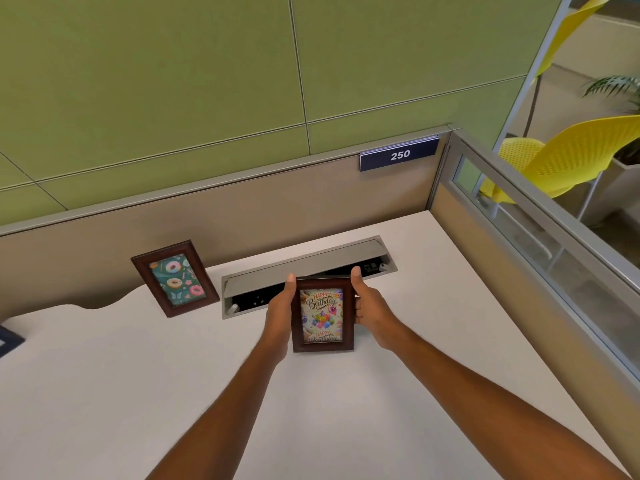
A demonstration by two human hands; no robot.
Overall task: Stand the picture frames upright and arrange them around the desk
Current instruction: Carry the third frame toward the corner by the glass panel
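A dark wooden picture frame with a "Happy Birthday" balloon card is upright at the middle of the white desk, picture side facing me. My left hand grips its left edge and my right hand grips its right edge, thumbs at the top corners. Whether its base touches the desk I cannot tell. A second dark wooden frame with a doughnut picture stands upright to the left, close to the beige partition.
An open grey cable tray is sunk into the desk just behind the held frame. A dark blue frame corner pokes in at the left edge. Beige partitions wall the back and right; a "250" sign hangs there. Yellow chairs stand beyond.
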